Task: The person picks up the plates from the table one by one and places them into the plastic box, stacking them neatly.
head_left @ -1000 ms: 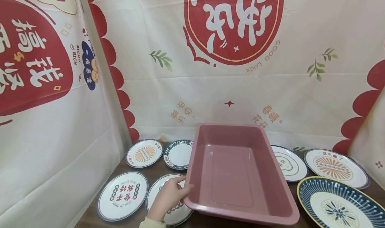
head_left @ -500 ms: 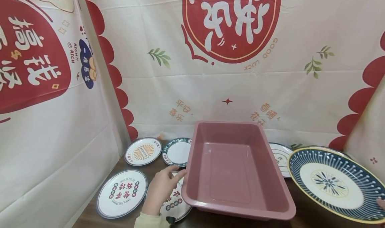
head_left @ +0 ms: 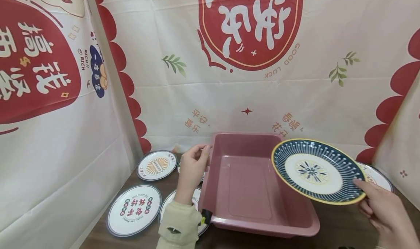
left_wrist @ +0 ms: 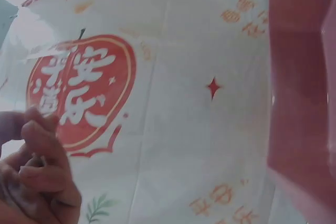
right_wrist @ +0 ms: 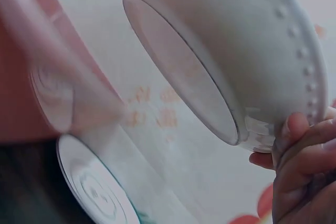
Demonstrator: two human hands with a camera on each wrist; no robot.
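Observation:
My right hand (head_left: 384, 205) grips the near right edge of a plate (head_left: 315, 170), its thumb on the upper face and its fingers beneath. The plate has a dark blue patterned border, a yellow rim and a white centre. It is tilted above the right side of a pink plastic tub (head_left: 249, 183). In the right wrist view, the pale underside of the plate (right_wrist: 226, 45) and its foot ring show above my right hand (right_wrist: 310, 166). Beside the tub's far left rim, my left hand (head_left: 193, 168) has loosely curled fingers. The left wrist view shows that hand (left_wrist: 42, 171) holding nothing.
Several plates lie left of the tub, including one with an orange sunburst (head_left: 157, 165) and one with red lettering (head_left: 134, 210). Another plate (head_left: 375, 176) is partly hidden at the right. A printed white cloth (head_left: 229, 92) hangs behind the dark wooden table (head_left: 341, 223).
My right hand has lifted the blue-bordered plate off the right side and carried it left over the tub's edge. My left hand has let go of the rim and moved further back along it.

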